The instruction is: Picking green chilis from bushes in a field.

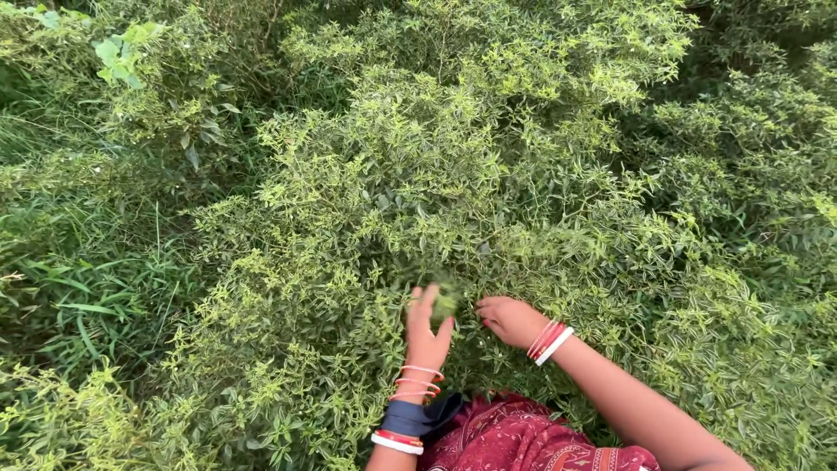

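Note:
A dense green bush [453,174] with small narrow leaves fills most of the view. My left hand [426,327] is raised against its lower foliage, fingers curled around a blurred clump of green leaves [445,303]. My right hand [510,320] reaches into the leaves right beside it, fingers bent and partly hidden in the foliage; what it grips cannot be made out. Both wrists carry red and white bangles, and a dark band [420,417] wraps my left forearm.
Tall grass [78,296] grows at the left. More leafy bushes [750,174] crowd the right side. Dark red patterned cloth [514,440] of my clothing shows at the bottom edge.

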